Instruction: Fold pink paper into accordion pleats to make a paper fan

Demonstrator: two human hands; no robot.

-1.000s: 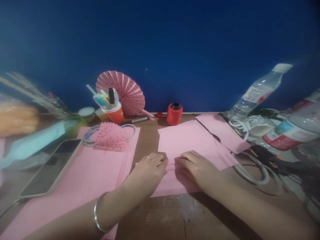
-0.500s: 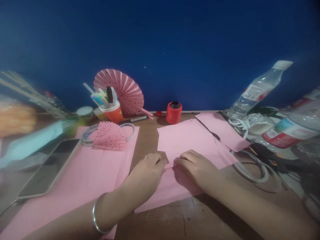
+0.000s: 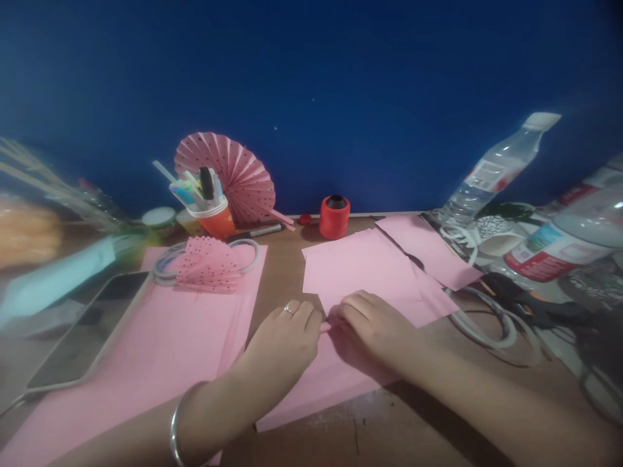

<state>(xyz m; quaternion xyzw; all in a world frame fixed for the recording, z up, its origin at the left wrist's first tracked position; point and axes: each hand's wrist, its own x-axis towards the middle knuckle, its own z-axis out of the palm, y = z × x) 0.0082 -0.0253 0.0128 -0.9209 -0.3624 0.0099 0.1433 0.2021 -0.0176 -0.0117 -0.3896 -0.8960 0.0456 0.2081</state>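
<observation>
My left hand [image 3: 287, 337], with a ring on one finger and a bangle at the wrist, has its fingers curled closed on a narrow folded strip of pink paper [image 3: 325, 327]. From the other side my right hand [image 3: 372, 331] pinches the same strip, its fingertips close to those of the left. Under both hands lies a pink paper sheet [image 3: 311, 389] on the table. Beyond them is another pink sheet [image 3: 355, 263]. The fingertips and most of the strip are hidden by the hands.
Left are a phone [image 3: 87, 334], large pink paper [image 3: 180, 344], a small dotted paper fan [image 3: 209, 264] and a cup of pens [image 3: 214, 219]. A pleated fan [image 3: 233, 168] leans on the blue wall. A red jar [image 3: 335, 217] stands centrally; bottles [image 3: 501, 162] and cables [image 3: 491, 331] lie right.
The view has shifted slightly. My hands stay together on the paper, my right fingers now nearer the left, and a thicker-looking bit of the strip shows between them.
</observation>
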